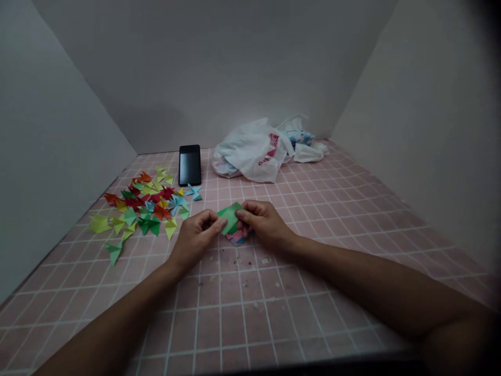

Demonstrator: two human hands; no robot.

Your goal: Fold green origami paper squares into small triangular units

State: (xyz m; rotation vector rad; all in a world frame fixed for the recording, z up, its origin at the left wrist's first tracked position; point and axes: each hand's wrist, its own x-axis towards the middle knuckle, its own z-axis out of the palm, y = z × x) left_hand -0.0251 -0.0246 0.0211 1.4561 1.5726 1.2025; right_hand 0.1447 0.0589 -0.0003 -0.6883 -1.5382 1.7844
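At the middle of the pink, grid-patterned bench, both hands meet over a piece of green paper. The left hand pinches the near left edge of the sheet between thumb and fingers, and the right hand grips its right side with the fingers curled over the top, so the paper is held between the two, raised slightly off the surface and tilted. Just beneath it, partly hidden by the right hand, lies a small stack of pink and blue sheets flat on the bench. To the left, near the side wall, spreads a loose pile of folded paper pieces in red, orange, yellow, green and blue. A black phone sits beyond the pile, close to the back wall, and a crumpled white plastic bag lies to its right. A few small specks dot the bench near the wrists.
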